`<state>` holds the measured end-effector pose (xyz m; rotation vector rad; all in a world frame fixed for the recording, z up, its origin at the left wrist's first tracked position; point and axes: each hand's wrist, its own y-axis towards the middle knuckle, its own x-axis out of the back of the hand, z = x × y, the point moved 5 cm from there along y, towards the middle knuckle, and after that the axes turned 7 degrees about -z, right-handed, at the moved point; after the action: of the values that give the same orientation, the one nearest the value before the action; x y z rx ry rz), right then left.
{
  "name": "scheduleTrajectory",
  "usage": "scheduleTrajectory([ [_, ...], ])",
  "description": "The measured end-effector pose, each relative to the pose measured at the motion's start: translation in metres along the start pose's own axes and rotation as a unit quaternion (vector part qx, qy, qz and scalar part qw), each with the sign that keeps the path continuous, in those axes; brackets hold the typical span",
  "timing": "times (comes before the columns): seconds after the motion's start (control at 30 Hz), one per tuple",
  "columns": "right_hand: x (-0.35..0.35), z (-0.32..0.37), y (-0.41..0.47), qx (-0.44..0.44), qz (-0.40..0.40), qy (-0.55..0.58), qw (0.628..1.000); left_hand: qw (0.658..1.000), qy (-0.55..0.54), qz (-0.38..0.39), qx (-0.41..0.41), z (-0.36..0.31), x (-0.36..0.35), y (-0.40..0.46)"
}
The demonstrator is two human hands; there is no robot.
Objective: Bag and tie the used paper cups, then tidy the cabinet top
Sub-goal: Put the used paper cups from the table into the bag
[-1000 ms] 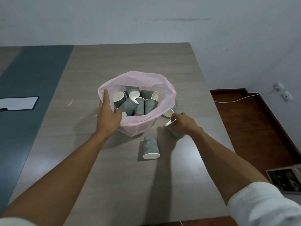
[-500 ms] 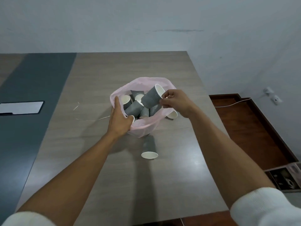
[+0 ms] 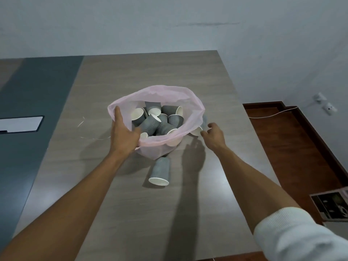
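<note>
Item: pink bag (image 3: 190, 102), mid cabinet top (image 3: 131, 213); my left hand (image 3: 124, 134) grips its near-left rim. Right hand (image 3: 213, 135), loosely curled, empty, nears cup (image 3: 199, 129) beside bag's right. Pinch that cup's wall; near cup (image 3: 160, 171) afterwards.

One translucent pink plastic bag (image 3: 190, 102) at frame centre, roughly nine grey ribbed paper cups (image 3: 150, 123) inside it, one more cup (image 3: 160, 170) lying below the bag, one cup (image 3: 200, 127) partly hidden at its right edge, two bare hands (image 3: 123, 135)
</note>
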<state>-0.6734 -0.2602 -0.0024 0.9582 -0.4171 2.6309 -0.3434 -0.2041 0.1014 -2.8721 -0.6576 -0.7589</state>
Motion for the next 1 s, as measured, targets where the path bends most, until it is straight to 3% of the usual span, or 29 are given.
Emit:
scheduleTrajectory([
  [0.37, -0.029, -0.021, 0.038, 0.04, 0.013, -0.035, 0.998, 0.996, 0.041, -0.076, 0.001, 0.015, -0.014, 0.0],
  [0.7, 0.002, -0.031, 0.039, 0.007, -0.08, -0.046, 0.996, 0.996, 0.046, -0.071, -0.009, 0.012, -0.018, -0.007],
  [0.9, 0.056, -0.017, 0.026, -0.048, -0.233, 0.094, 0.967, 0.998, 0.022, -0.048, -0.02, 0.01, -0.017, -0.01],
  [1.0, 0.07, 0.011, 0.02, -0.004, -0.224, 0.222, 0.949, 0.999, 0.029, -0.036, -0.017, 0.011, -0.014, -0.011],
])
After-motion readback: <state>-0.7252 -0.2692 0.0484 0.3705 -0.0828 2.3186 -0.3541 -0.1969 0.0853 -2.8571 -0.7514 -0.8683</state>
